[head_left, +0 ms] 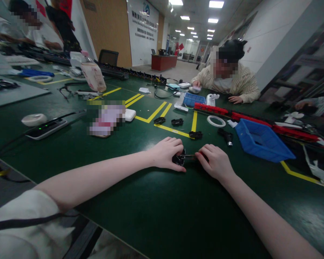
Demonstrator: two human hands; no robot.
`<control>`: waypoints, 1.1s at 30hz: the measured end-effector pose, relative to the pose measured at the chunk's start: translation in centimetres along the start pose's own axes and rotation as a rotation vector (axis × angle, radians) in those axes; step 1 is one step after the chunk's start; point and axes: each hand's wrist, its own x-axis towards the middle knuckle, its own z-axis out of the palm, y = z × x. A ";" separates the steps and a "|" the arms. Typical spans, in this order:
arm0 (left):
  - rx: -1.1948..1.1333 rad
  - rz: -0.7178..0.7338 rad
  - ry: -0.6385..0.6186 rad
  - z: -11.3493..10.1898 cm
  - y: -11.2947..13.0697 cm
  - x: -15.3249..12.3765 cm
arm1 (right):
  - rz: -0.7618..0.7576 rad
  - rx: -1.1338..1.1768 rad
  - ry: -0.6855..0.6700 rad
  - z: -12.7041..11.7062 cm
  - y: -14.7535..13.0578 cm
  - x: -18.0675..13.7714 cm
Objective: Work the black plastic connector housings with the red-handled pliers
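Note:
My left hand (166,153) rests on the green table (151,201), fingers curled around a small black part (179,159). My right hand (215,161) is closed on a thin tool (189,156) with a reddish handle whose metal tip meets the black part. Both hands sit close together in the middle of the table. Three more small black parts (177,122) lie just beyond, near the yellow floor-tape lines.
A blue bin (261,141) stands at the right, a white tape ring (216,121) and a black plug (226,137) near it. A power strip (46,128) and a plastic bottle (93,75) are at the left. A person in a striped top sits across the table.

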 end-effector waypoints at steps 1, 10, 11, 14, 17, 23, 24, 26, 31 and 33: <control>-0.004 0.001 0.001 0.0 0.0 0.0 | 0.001 -0.004 -0.005 0.0 0.0 0.0; -0.063 -0.030 0.005 -0.3 0.2 0.0 | -0.008 -0.036 -0.023 -0.1 0.0 0.0; -0.076 -0.033 0.008 -0.3 0.2 0.0 | -0.010 -0.039 -0.021 -0.1 0.0 0.0; -0.113 -0.035 0.009 -0.2 0.2 0.0 | -0.015 -0.044 -0.014 -0.1 0.0 0.0; -0.143 -0.022 0.018 -0.1 0.1 -0.1 | -0.021 -0.049 -0.005 0.0 0.0 0.0; -0.175 -0.038 0.002 -0.1 0.1 -0.1 | -0.037 -0.054 0.004 -0.1 0.0 0.0; -0.179 -0.042 -0.002 -0.2 0.1 -0.1 | -0.040 -0.052 0.006 -0.1 0.0 0.0; -0.188 -0.042 -0.017 -0.3 0.2 0.0 | -0.044 -0.051 0.011 -0.1 0.0 0.0; -0.187 -0.024 -0.031 -0.4 0.2 0.0 | -0.049 -0.048 0.024 -0.1 0.0 0.0; -0.171 -0.012 -0.025 -0.4 0.1 0.0 | -0.052 -0.044 0.027 -0.1 0.0 0.0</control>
